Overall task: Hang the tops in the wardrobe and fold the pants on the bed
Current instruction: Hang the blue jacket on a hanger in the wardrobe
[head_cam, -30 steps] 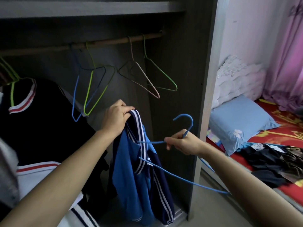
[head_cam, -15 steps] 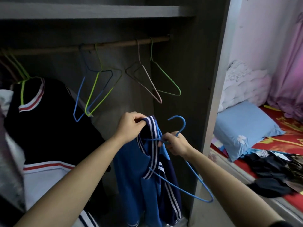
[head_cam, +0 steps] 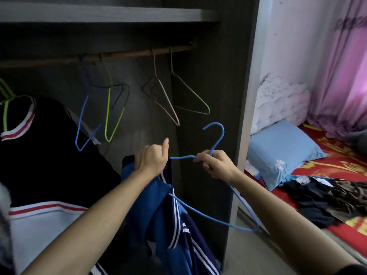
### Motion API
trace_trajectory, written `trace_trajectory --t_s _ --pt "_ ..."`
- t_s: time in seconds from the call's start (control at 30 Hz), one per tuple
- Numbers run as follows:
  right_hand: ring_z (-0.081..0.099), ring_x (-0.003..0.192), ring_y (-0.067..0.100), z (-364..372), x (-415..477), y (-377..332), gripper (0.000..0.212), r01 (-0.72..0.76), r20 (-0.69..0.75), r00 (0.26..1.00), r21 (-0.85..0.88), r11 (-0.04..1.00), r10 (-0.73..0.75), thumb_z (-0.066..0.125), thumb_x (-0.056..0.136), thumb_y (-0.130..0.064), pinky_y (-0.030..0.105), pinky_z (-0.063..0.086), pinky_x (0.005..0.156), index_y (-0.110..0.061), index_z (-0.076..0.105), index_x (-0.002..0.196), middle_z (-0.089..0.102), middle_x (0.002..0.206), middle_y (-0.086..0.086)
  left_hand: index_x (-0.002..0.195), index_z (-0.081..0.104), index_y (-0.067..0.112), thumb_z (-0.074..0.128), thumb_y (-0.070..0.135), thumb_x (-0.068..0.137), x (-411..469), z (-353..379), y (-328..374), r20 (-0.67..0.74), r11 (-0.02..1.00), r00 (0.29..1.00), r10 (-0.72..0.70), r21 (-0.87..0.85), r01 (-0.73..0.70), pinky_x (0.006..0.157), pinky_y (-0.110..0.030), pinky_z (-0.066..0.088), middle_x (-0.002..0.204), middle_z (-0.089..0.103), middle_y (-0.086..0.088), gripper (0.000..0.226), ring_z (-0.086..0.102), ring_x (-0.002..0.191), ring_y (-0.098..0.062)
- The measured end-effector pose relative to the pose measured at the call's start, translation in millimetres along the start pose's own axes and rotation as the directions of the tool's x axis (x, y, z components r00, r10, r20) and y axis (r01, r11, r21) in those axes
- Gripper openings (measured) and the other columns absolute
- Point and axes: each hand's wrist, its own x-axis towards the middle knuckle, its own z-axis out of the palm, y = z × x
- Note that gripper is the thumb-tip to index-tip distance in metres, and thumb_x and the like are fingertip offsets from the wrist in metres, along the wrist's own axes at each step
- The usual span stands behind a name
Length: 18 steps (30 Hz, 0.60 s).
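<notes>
We're gripping the blue top (head_cam: 147,205) with left hand (head_cam: 153,159) fingers closed, touching the blue hanger (head_cam: 182,157); right hand (head_cam: 218,167) is pinching the hanger's neck, its arm pointing left into the collar.

I can read no words, labels or numbers anywhere here. Right of my fingers (head_cam: 208,167), yellow marks on the red bedsheet (head_cam: 341,157) are too blurred to read.

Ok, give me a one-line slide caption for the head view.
Left hand grips a blue top; right hand holds a blue hanger, one end inside it, below the rail.
</notes>
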Motion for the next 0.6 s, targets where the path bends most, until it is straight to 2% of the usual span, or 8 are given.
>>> trace_trajectory --t_s 0.07,0.13,0.2,0.27,0.37,0.5,0.57,0.6 --pt "0.047 0.050 0.010 -11.0 -8.2 12.4 0.042 0.032 -0.068 0.997 -0.129 0.991 -0.041 0.048 0.099 -0.053 0.022 0.038 0.048 -0.019 0.072 0.097 0.049 0.060 -0.001 0.044 0.039 0.019 0.023 0.051 0.102 7.3 -2.2 -6.5 -0.040 0.997 0.997 -0.067 -0.040 0.066 0.044 -0.025 0.015 0.044 0.041 0.006 0.069 0.036 0.044 -0.018" --pt "0.052 0.055 0.011 -21.4 -17.3 27.9 0.040 0.074 -0.138 0.980 -0.402 0.913 -0.140 0.036 0.102 -0.056 0.029 0.043 0.055 -0.030 0.066 0.096 0.053 0.062 -0.002 0.049 0.044 0.016 0.021 0.055 0.102 16.7 -4.3 -12.0 -0.034 0.981 0.984 -0.178 -0.089 0.174 0.049 -0.030 0.023 0.052 0.050 -0.003 0.069 0.045 0.052 -0.027" --pt "0.055 0.057 0.012 -25.3 -22.8 38.6 0.036 0.074 -0.157 0.970 -0.543 0.837 -0.188 0.028 0.104 -0.054 0.030 0.044 0.056 -0.036 0.056 0.091 0.053 0.061 -0.002 0.048 0.043 0.017 0.017 0.059 0.100 22.0 -7.9 -7.6 -0.016 0.969 0.973 -0.228 -0.099 0.226 0.049 -0.031 0.022 0.050 0.040 0.003 0.071 0.040 0.049 -0.023" --pt "0.055 0.057 0.014 -24.8 -22.6 41.9 0.037 0.063 -0.171 0.967 -0.559 0.827 -0.189 0.025 0.104 -0.055 0.030 0.045 0.055 -0.036 0.051 0.087 0.053 0.060 -0.002 0.048 0.043 0.019 0.013 0.063 0.098 23.8 -10.6 1.8 -0.004 0.968 0.972 -0.236 -0.089 0.234 0.046 -0.028 0.017 0.049 0.036 0.007 0.072 0.032 0.044 -0.012" --pt "0.055 0.054 0.012 -22.7 -16.1 39.6 0.036 0.076 -0.164 0.965 -0.574 0.815 -0.205 0.025 0.104 -0.055 0.026 0.044 0.052 -0.036 0.052 0.088 0.053 0.059 -0.002 0.053 0.046 0.024 0.007 0.073 0.091 21.1 -7.4 15.1 0.048 0.968 0.980 -0.192 -0.154 0.197 0.046 -0.024 0.019 0.050 0.041 0.009 0.074 0.035 0.047 -0.004" --pt "0.056 0.054 0.008 -14.5 -9.5 31.6 0.035 0.102 -0.119 0.968 -0.626 0.774 -0.223 0.025 0.104 -0.055 0.025 0.043 0.052 -0.037 0.054 0.095 0.053 0.060 -0.003 0.053 0.045 0.021 0.019 0.093 0.076 14.2 -1.8 27.7 0.132 0.958 0.988 -0.076 -0.264 0.109 0.048 -0.025 0.029 0.046 0.048 0.008 0.080 0.050 0.048 -0.008" --pt "0.057 0.065 0.007 -8.3 -9.5 31.1 0.033 0.102 -0.152 0.950 -0.673 0.733 -0.272 0.027 0.105 -0.052 0.030 0.046 0.060 -0.038 0.057 0.108 0.056 0.073 -0.006 0.051 0.045 0.019 0.034 0.095 0.070 14.3 -4.4 27.0 0.115 0.958 0.993 -0.040 -0.278 0.071 0.045 -0.026 0.030 0.043 0.045 0.006 0.079 0.047 0.044 -0.010" --pt "0.058 0.078 0.006 -5.1 -9.1 33.1 0.033 0.093 -0.194 0.920 -0.737 0.670 -0.341 0.031 0.105 -0.050 0.033 0.048 0.070 -0.037 0.057 0.120 0.057 0.088 -0.008 0.051 0.044 0.018 0.039 0.094 0.069 14.8 -6.2 25.4 0.097 0.958 0.995 -0.036 -0.280 0.062 0.044 -0.027 0.030 0.043 0.045 0.004 0.078 0.045 0.043 -0.012"
